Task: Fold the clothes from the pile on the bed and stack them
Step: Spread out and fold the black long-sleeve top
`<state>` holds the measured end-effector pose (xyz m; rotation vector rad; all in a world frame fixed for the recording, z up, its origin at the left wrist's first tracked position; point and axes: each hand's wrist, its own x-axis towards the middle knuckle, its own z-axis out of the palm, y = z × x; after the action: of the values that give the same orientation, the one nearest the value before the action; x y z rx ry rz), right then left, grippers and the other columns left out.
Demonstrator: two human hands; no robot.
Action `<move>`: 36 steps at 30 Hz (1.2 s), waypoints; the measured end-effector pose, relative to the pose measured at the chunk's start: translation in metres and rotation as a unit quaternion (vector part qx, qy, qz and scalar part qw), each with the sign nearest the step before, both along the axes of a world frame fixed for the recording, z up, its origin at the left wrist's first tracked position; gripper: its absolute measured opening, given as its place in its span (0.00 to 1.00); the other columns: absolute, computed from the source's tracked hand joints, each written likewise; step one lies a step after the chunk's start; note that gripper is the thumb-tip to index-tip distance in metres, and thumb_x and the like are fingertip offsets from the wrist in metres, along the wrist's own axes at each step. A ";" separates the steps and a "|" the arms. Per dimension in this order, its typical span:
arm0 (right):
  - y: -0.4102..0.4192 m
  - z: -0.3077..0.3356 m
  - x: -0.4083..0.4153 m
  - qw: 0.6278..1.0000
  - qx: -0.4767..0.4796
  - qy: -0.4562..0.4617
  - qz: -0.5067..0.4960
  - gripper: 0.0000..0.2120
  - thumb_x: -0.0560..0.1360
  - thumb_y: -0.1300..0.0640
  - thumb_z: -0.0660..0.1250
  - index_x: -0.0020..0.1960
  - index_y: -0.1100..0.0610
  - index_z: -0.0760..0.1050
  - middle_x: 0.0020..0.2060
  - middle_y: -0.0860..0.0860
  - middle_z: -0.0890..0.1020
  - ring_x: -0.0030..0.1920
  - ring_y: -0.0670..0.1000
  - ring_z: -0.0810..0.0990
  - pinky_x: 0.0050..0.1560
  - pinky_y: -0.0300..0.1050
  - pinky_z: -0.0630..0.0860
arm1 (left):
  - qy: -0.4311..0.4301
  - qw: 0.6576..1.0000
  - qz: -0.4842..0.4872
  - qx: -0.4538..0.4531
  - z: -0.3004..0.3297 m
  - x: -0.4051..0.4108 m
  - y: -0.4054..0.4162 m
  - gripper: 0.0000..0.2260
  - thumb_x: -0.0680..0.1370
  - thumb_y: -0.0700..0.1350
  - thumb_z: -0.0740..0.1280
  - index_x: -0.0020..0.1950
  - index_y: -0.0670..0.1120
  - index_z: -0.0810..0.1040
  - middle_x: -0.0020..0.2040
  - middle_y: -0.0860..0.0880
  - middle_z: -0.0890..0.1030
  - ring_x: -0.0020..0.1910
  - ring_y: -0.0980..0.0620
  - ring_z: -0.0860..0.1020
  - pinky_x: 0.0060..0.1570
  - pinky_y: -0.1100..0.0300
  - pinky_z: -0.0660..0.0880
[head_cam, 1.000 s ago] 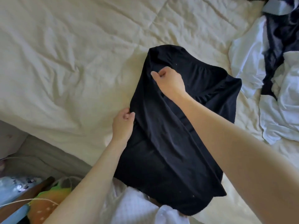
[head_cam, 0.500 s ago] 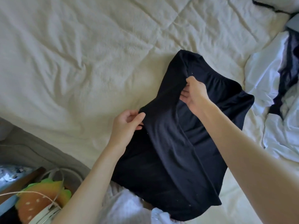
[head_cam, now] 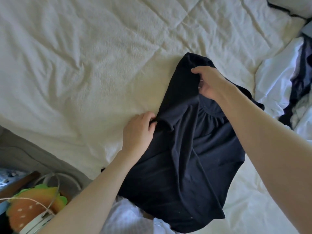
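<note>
Gripped at two points — your left hand (head_cam: pixel 137 132) pinches the left edge of the dark navy garment (head_cam: pixel 182 157), fingers curled into the cloth; your right hand (head_cam: pixel 211 83) clamps the fabric near its top end, thumb over the fold. Garment: partly raised, lower part draped toward you, over the cream quilt (head_cam: pixel 84 65) of the bed. Pile of white and dark clothes (head_cam: pixel 287 85) — at the right, near the garment. Burger-shaped cushion (head_cam: pixel 32 206): lower left, beside the bed.
</note>
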<state>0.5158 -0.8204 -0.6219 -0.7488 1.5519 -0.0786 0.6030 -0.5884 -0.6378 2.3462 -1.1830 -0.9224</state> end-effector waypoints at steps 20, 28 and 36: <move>0.180 0.007 -0.161 0.948 -0.198 0.210 0.132 0.04 0.78 0.56 0.62 0.47 0.50 0.75 0.40 0.43 0.80 0.45 0.46 0.79 0.45 0.33 0.71 | 0.119 0.983 0.137 -0.017 0.028 -0.039 0.056 0.05 0.79 0.38 0.62 0.53 0.45 0.74 0.42 0.53 0.76 0.38 0.56 0.75 0.38 0.71 0.70; 0.270 -0.010 -0.269 0.897 -0.087 0.285 0.327 0.17 0.76 0.46 0.65 0.60 0.55 0.71 0.48 0.49 0.76 0.50 0.51 0.76 0.46 0.42 0.68 | 0.371 0.866 0.237 0.240 0.019 -0.140 0.112 0.05 0.79 0.44 0.64 0.49 0.46 0.78 0.44 0.49 0.82 0.43 0.52 0.82 0.44 0.61 0.78; 0.287 -0.006 -0.310 0.920 -0.058 0.179 0.345 0.10 0.78 0.51 0.62 0.39 0.52 0.67 0.32 0.45 0.73 0.34 0.46 0.73 0.30 0.39 0.66 | 0.351 0.856 0.332 0.183 0.021 -0.223 0.124 0.10 0.76 0.42 0.68 0.35 0.44 0.73 0.39 0.49 0.80 0.38 0.52 0.79 0.36 0.61 0.73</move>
<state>0.2053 -0.5334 -0.6274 -1.4289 1.5426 0.5185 0.3803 -0.4644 -0.6169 2.0811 0.1052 -1.5961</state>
